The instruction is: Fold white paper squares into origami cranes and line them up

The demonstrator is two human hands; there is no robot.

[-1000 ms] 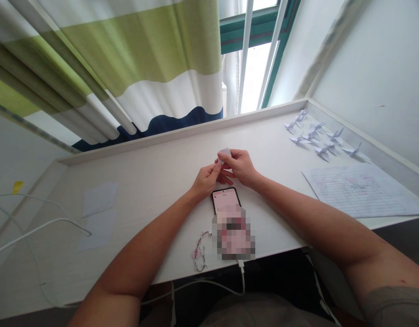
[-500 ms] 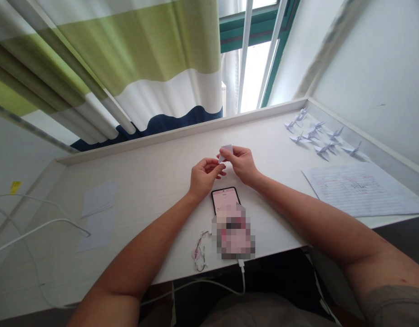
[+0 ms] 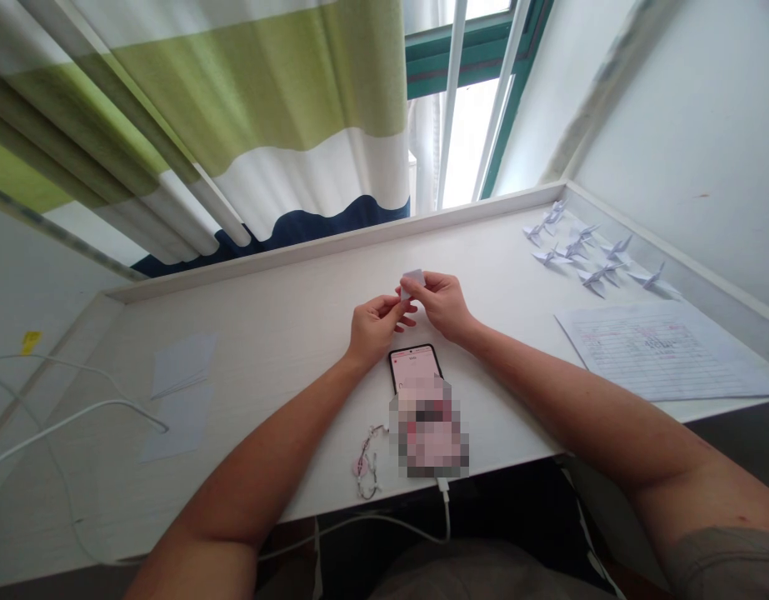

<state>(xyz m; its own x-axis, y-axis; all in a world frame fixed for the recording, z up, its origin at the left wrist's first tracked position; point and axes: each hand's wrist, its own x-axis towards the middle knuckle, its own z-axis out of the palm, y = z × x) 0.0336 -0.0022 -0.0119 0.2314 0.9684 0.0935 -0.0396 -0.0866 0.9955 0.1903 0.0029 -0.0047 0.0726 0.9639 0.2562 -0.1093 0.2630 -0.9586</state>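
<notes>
1 ppr (image 3: 414,275), R hand (image 3: 445,303) pinching, L (image 3: 372,327) curled

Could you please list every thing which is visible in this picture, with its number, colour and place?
Folded paper: one, white, in the right hand
Phone: one, black rim, pink screen, partly pixelated, on the desk
Charm string: one, pink, white and dark, left of phone
Cable: number unclear, white, at phone and far left
Loose papers: at least three, white, desk's left
Paper cranes: about eight, white, far right corner
Written sheets: number unclear, white, desk's right
Desk: one, white, underneath
Tag: one, yellow, far left
Curtain: one, green, white, blue, behind desk
Window: one, green frame, right of curtain
Walls: two, white, both sides
Sleeve: one, greyish brown, lower right
Left hand: one, beside the folded paper
Right hand: one, gripping it
</notes>
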